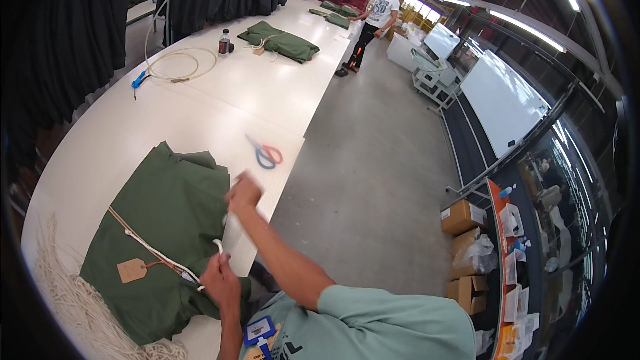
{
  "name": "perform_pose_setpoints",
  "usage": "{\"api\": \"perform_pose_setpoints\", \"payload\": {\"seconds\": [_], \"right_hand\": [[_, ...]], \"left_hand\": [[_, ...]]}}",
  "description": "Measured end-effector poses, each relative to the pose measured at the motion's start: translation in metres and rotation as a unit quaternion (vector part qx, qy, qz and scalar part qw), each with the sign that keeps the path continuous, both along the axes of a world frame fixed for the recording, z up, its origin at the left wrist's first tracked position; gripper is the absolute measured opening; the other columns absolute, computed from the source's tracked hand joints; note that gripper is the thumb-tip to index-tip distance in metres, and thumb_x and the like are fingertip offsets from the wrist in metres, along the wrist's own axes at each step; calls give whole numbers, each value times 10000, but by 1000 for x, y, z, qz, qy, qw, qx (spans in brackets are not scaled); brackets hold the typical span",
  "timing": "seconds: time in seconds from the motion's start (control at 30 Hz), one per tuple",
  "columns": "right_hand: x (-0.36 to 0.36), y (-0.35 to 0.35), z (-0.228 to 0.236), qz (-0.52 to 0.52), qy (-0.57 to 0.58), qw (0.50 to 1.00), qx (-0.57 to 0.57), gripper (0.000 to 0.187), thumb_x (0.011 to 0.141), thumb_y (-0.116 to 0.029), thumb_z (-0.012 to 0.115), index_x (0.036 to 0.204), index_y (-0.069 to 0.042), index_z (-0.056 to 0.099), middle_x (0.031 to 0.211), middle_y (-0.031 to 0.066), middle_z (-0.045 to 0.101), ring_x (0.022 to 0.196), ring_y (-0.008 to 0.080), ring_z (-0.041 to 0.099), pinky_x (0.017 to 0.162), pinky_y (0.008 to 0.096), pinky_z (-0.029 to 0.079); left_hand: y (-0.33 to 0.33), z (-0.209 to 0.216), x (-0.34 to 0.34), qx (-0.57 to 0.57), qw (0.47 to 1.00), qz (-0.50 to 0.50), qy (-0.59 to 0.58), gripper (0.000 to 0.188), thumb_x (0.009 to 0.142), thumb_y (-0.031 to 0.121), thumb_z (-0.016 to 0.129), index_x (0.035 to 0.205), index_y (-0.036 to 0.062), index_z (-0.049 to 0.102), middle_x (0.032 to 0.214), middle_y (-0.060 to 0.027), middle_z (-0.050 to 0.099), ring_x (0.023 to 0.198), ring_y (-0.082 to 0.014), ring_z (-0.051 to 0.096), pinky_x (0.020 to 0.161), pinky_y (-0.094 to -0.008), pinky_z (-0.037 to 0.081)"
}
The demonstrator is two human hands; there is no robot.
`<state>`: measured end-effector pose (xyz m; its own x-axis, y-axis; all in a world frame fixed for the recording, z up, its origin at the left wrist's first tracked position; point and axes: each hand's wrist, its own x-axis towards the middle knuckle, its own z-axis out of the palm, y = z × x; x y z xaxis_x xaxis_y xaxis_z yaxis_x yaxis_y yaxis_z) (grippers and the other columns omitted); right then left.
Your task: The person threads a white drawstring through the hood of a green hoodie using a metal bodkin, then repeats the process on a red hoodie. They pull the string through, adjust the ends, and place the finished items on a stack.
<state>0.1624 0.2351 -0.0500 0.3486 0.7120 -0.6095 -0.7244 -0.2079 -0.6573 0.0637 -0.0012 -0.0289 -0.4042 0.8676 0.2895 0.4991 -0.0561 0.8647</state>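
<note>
A folded dark green garment [170, 193] lies on the white table under my hands. A white cord [143, 243] runs across it beside a brown strip, and a brown paper tag [132, 270] hangs from a thin string. My left hand [221, 281] is closed in a pinch on the cord at the garment's right edge, with a short white end sticking up from the fingers. Farther off, my right hand [245, 192] is curled and blurred by motion. A pale streak of cord shows just below it; its fingertips are hidden.
Scissors [268, 156] with red and blue handles lie beyond my right hand. Loose white cords [57, 280] are heaped at the table's left edge. Farther along are a coiled hose [180, 67], a bottle [224, 41] and another green garment [283, 43]. A person [379, 17] stands beyond.
</note>
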Motion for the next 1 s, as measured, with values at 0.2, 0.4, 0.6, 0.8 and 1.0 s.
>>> {"api": "perform_pose_setpoints", "payload": {"seconds": [0.2, 0.4, 0.6, 0.8, 1.0], "right_hand": [[80, 53, 45, 91, 14, 980, 178, 324, 1048, -277, 502, 764, -121, 515, 569, -15, 374, 463, 128, 374, 407, 295, 292], [13, -4, 48, 227, 220, 943, 105, 319, 1054, -307, 482, 797, -117, 491, 553, -36, 298, 458, 101, 262, 424, 272, 233], [-24, -31, 51, 322, 267, 904, 89, 330, 1047, -304, 490, 775, -118, 497, 548, -22, 316, 453, 105, 276, 420, 279, 245], [-43, -31, 49, 346, 280, 890, 97, 346, 1048, -315, 482, 765, -118, 497, 549, -19, 322, 450, 111, 269, 415, 287, 239], [-53, -28, 37, 372, 294, 878, 69, 397, 1016, -361, 526, 682, -166, 437, 521, -35, 296, 429, 96, 262, 403, 279, 226]], "left_hand": [[-19, 12, -48, -37, 997, 63, -29, 268, 1011, 170, 526, 890, -23, 667, 625, -101, 531, 556, -157, 503, 540, -343, 412], [22, 18, -46, -36, 984, -5, -177, 230, 1037, 178, 528, 1030, -4, 668, 650, 22, 522, 575, -44, 447, 523, -227, 353], [35, 20, -25, -108, 922, -11, -372, 208, 995, 208, 578, 1061, 34, 670, 747, 15, 603, 631, -45, 452, 584, -215, 371], [48, 12, -14, -106, 895, -4, -433, 180, 987, 158, 625, 1054, -5, 663, 802, -47, 675, 606, -34, 449, 549, -190, 344], [47, -3, -17, -109, 892, 25, -437, 163, 960, 153, 677, 1013, 0, 658, 834, -70, 686, 599, -36, 450, 532, -195, 338]]}}
